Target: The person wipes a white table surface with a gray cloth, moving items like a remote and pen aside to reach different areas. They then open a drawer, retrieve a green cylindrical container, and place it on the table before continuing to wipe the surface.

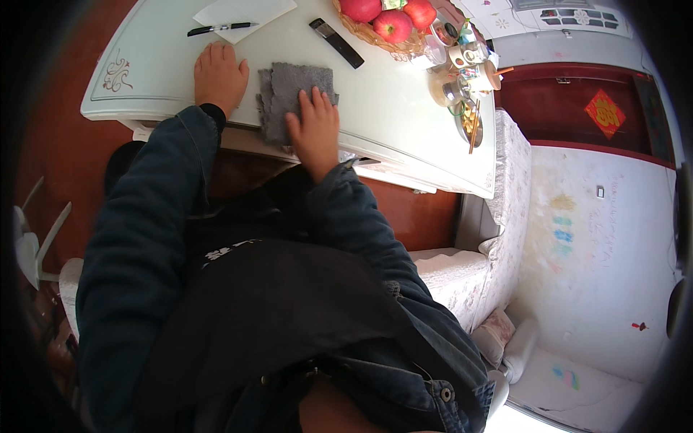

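Note:
My left hand lies palm down on the white tabletop, holding nothing, its thumb apart from the fingers. Beyond its fingertips are a black pen and a sheet of paper or thin notebook. My right hand rests flat on a folded grey cloth with ragged edges. Part of this cloth reaches the table's front edge, and my palm hides some of it. A dark, flat, oblong object lies just past the cloth.
A woven basket of red apples stands at the back. Glass jars, cups and a bowl with chopsticks across it crowd the right end. A floral-covered sofa is on the right; a white chair is at left.

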